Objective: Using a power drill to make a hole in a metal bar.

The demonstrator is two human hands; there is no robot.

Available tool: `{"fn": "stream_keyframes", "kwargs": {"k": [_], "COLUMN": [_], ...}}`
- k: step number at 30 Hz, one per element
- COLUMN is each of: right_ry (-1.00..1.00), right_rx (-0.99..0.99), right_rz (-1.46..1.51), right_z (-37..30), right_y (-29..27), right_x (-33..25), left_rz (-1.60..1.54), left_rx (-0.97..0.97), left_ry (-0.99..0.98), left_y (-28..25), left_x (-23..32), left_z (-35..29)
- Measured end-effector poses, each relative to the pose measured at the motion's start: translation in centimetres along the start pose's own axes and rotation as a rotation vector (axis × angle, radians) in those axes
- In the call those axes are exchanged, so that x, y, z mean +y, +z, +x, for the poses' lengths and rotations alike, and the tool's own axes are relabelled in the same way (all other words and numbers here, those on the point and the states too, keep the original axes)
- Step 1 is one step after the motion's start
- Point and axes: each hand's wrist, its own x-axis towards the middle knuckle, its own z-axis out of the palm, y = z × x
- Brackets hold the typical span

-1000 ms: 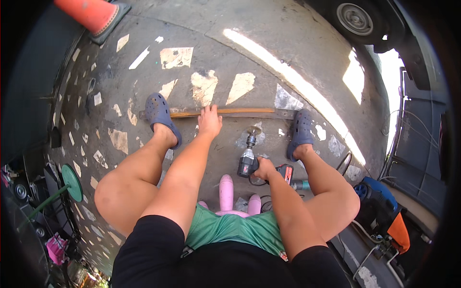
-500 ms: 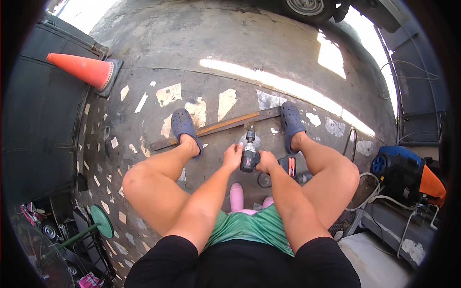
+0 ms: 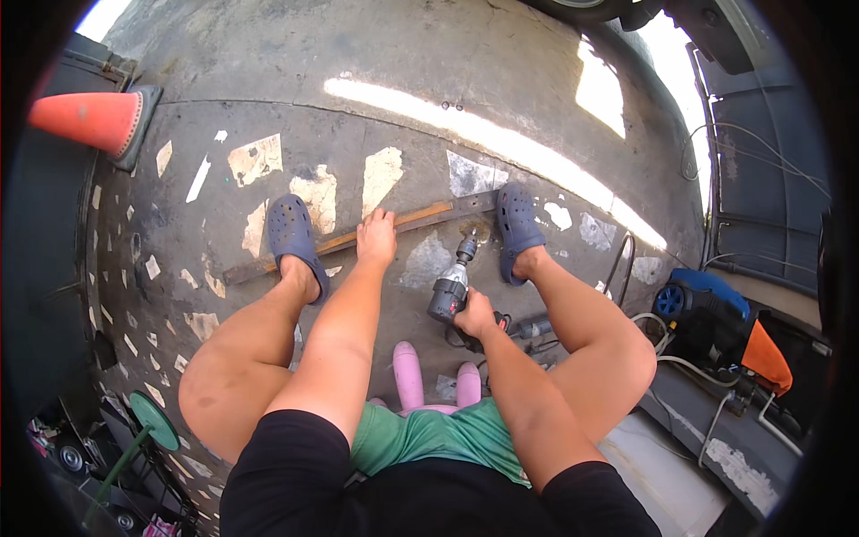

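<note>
Two hands apart now: left hand (image 3: 377, 238), earlier up by the drill (image 3: 446, 298), is at the wooden strip (image 3: 423, 215) on the floor (image 3: 268, 112) between the clogs (image 3: 293, 231), fingers slightly curled (grip: can't tell). Right hand (image 3: 475, 313) stays closed round the drill's handle.

Power drill (image 3: 447, 297): dark grey body, silver-grey front section, dark chuck, nose pointing away from the wearer and slightly right. Round attachment (image 3: 474, 232) at the tip, detail blurred, sits near the bar (image 3: 474, 204). Bar's long, flat, dark, with an orange-brown strip (image 3: 426, 213) along the middle stretch. Lies slanted on the floor (image 3: 407, 313), right end farther out, left part passing under a clog (image 3: 290, 227).
</note>
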Motion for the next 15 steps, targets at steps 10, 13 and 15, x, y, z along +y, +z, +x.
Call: {"fn": "stream_keyframes", "kwargs": {"k": [10, 13, 15], "right_ry": [-0.014, -0.016, 0.000], "right_rx": [0.051, 0.057, 0.039], "right_rz": [0.083, 0.058, 0.032], "right_z": [0.8, 0.5, 0.6], "right_y": [0.1, 0.2, 0.3], "right_x": [-0.1, -0.2, -0.3], "left_rz": [-0.052, -0.087, -0.139], "left_rx": [0.093, 0.085, 0.041], "left_ry": [-0.036, -0.070, -0.106], "left_y": [1.0, 0.6, 0.2], "left_x": [0.0, -0.1, -0.5], "left_z": [0.0, 0.7, 1.2]}}
